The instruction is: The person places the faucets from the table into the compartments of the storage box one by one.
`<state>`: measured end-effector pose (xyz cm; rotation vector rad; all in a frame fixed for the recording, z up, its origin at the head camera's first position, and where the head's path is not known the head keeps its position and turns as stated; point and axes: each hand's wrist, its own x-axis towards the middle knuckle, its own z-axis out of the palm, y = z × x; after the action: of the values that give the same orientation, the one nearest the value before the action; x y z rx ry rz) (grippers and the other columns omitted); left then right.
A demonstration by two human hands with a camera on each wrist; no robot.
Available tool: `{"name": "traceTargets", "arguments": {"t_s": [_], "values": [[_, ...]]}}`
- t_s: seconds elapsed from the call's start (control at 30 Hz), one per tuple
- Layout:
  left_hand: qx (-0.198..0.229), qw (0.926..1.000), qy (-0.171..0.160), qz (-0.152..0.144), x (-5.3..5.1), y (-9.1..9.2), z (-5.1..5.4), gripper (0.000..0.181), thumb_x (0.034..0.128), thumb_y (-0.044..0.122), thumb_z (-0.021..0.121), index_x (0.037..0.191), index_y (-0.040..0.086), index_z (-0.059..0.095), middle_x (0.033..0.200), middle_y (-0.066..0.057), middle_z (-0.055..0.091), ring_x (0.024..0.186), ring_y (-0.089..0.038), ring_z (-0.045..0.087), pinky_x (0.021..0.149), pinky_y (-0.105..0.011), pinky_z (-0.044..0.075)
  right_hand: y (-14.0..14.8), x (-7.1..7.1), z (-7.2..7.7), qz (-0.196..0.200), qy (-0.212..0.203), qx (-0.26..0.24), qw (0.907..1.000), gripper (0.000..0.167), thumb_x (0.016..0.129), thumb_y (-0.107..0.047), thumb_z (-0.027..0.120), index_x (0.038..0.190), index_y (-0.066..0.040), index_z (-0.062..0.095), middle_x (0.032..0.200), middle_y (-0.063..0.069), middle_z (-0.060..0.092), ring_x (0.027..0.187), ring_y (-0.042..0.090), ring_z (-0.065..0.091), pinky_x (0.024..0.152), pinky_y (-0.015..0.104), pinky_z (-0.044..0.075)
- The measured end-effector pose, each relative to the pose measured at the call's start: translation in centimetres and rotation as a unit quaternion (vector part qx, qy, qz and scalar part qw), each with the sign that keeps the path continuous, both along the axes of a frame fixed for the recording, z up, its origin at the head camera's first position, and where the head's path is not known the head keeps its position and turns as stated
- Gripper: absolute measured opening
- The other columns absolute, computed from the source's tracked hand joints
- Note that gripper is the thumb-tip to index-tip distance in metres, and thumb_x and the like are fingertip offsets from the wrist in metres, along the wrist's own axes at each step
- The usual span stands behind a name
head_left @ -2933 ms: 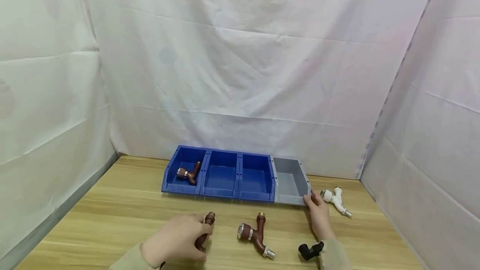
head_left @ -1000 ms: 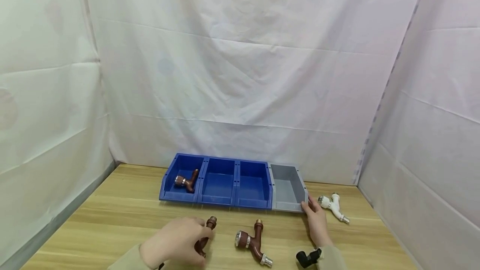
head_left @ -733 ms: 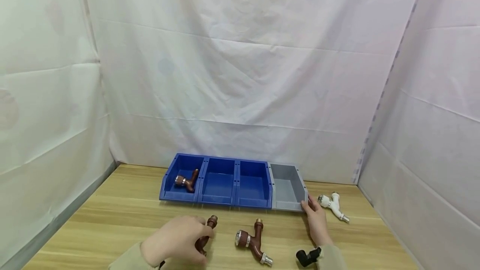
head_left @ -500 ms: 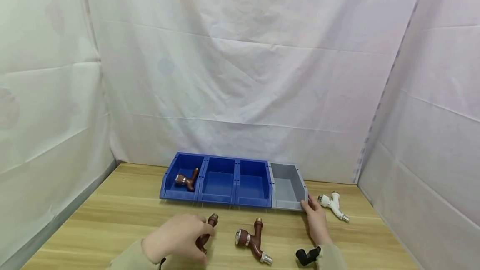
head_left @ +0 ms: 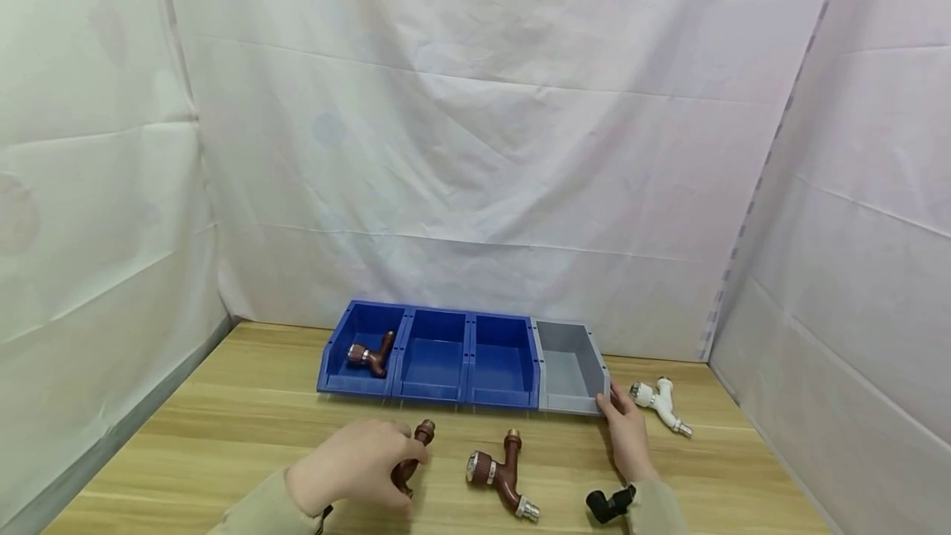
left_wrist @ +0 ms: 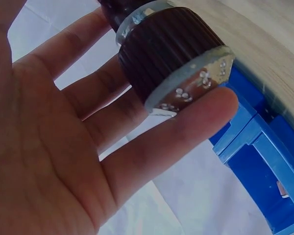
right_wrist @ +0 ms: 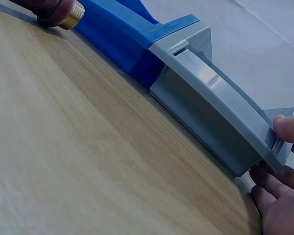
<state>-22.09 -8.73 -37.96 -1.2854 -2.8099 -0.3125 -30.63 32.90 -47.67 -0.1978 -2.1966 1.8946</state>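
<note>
In the head view my left hand (head_left: 360, 462) holds a dark brown tap (head_left: 424, 433) at the front of the table, its fingers round the tap and hiding much of it. Its ribbed knob (left_wrist: 171, 54) lies against the fingers in the left wrist view. My right hand (head_left: 628, 438) grips the front right corner of a grey bin (head_left: 572, 403), thumb on the rim and other fingers low at its outer side. Between the hands lies another brown tap (head_left: 505, 475) with a metal spout end. A white tap (head_left: 660, 404) lies right of the grey bin.
Three blue bins (head_left: 431, 395) stand in a row left of the grey one, against a white cloth backdrop (head_left: 461, 147). A brown tap (head_left: 375, 356) lies in the leftmost blue bin. A black elbow-shaped piece (head_left: 609, 506) is beside the right sleeve.
My left hand and its tap have shifted slightly right and away from me, towards the bins. My right hand stays at the grey bin's corner. The head view tilted between the earliest frames.
</note>
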Motion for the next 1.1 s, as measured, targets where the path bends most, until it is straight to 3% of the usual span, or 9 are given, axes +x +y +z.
{"name": "traceTargets", "arguments": {"t_s": [0.13, 0.37, 0.67, 1.1], "values": [[0.003, 1.0, 0.002, -0.001, -0.11, -0.03, -0.1, 0.045, 0.064, 0.045, 0.084, 0.103, 0.026, 0.072, 0.075, 0.017, 0.045, 0.062, -0.001, 0.04, 0.053, -0.022, 0.034, 0.04, 0.06, -0.04, 0.003, -0.007, 0.0, 1.0, 0.059, 0.103, -0.02, 0.049, 0.154, -0.004, 0.023, 0.155, 0.02, 0.025, 0.14, 0.027, 0.025, 0.098, 0.019, 0.03], [0.0, 1.0, -0.007, -0.001, -0.23, 0.06, -0.13, 0.046, 0.0656, 0.045, 0.084, 0.105, 0.024, 0.072, 0.076, 0.017, 0.047, 0.062, -0.001, 0.04, 0.054, -0.021, 0.035, 0.15, 0.06, -0.05, 0.005, -0.007, -0.003, 1.0, 0.061, 0.103, -0.021, 0.05, 0.154, -0.003, 0.022, 0.155, 0.021, 0.023, 0.141, 0.029, 0.022, 0.112, 0.044, 0.023], [0.0, 1.0, 0.003, -0.007, -0.36, 0.32, -0.23, 0.044, 0.0656, 0.044, 0.084, 0.103, 0.024, 0.072, 0.074, 0.017, 0.045, 0.061, -0.001, 0.039, 0.053, -0.021, 0.034, 0.21, 0.1, -0.06, 0.003, -0.008, -0.002, 1.0, 0.061, 0.103, -0.021, 0.05, 0.154, -0.003, 0.022, 0.155, 0.022, 0.023, 0.142, 0.03, 0.021, 0.112, 0.045, 0.022], [0.009, 0.9999, -0.013, -0.001, -0.46, 0.23, 0.16, 0.048, 0.0656, 0.044, 0.084, 0.107, 0.022, 0.073, 0.078, 0.017, 0.05, 0.065, -0.001, 0.041, 0.056, -0.022, 0.036, 0.17, -0.03, 0.05, 0.007, -0.001, -0.008, 0.9999, 0.061, 0.103, -0.018, 0.048, 0.151, 0.006, 0.02, 0.157, 0.023, 0.016, 0.144, 0.032, 0.012, 0.114, 0.044, 0.017]]}}
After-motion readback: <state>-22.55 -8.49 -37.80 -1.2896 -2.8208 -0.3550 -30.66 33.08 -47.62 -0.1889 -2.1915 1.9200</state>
